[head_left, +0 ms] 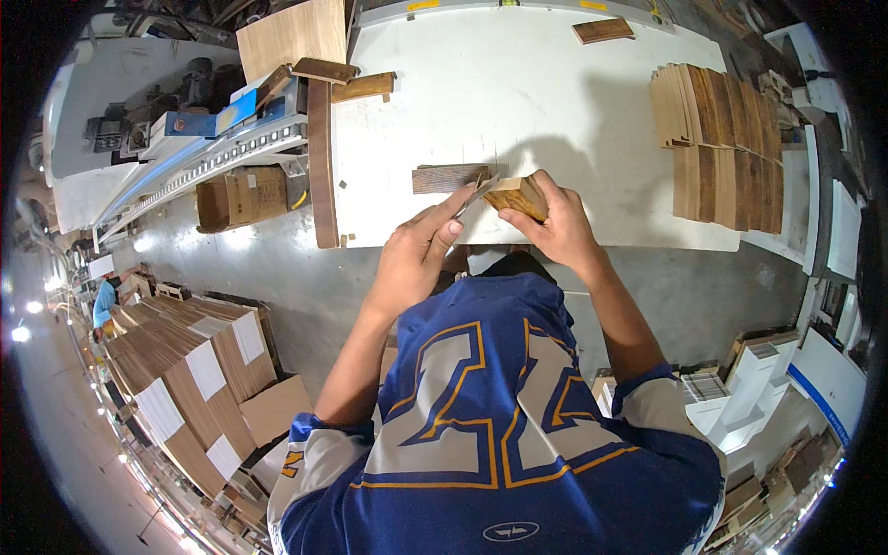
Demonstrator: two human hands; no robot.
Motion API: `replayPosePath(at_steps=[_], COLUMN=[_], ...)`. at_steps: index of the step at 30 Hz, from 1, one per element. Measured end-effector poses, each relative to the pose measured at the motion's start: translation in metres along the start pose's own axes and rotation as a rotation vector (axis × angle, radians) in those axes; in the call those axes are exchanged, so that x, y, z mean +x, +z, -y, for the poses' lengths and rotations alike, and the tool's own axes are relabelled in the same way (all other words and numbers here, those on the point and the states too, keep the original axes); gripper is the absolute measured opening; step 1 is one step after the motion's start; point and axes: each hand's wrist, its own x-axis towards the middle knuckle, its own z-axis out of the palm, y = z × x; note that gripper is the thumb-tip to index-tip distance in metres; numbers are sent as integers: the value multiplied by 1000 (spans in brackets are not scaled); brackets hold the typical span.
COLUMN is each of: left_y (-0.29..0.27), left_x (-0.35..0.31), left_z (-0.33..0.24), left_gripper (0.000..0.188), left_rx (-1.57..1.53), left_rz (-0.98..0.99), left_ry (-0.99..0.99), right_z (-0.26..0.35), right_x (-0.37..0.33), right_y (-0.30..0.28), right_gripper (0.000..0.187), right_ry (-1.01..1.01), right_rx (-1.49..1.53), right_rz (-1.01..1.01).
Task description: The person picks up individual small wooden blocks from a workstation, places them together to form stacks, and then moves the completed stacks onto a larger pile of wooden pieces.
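Observation:
Close to the front edge of the white table (555, 111), my left hand (413, 256) grips a thin, flat metal blade (477, 192), its tip angled up and to the right. Whether it is a knife or a scraper I cannot tell. My right hand (561, 225) is closed around a small wooden board (514, 196) with a pale edge and a streaked brown face. The blade's tip is at the board's left end; contact between them is unclear. Just beyond my left fingers lies a dark-brown wood strip (442, 178) on the tabletop.
Stacked brown boards (717, 148) stand at the table's right. A single brown piece (603, 31) lies at the far side. To the left are a long dark plank (321, 166), a metal rail (208, 176) and a cardboard box (242, 199) below. Pallet-sized board stacks (199, 379) stand behind left.

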Motion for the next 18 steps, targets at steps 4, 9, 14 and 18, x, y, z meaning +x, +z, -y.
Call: replayPosePath(at_steps=[4,9,14,18], left_y=[0,7,3,4], left_x=[-4,-2,26,16], left_z=[-7,-6,57,46], left_gripper=[43,42,44,39], left_rx=[-11,19,186,121], left_rz=[42,68,-146,-235], left_ry=[-99,-143,-468,-142], right_z=[0,-7,0,12], right_x=[-4,-3,-27,-24], right_y=[-3,-15,-18,-7], right_gripper=[42,46,49,42], right_ry=[-5,-42,-160,-55], right_rx=[14,-19,232,303], right_rz=[16,66,289,45])
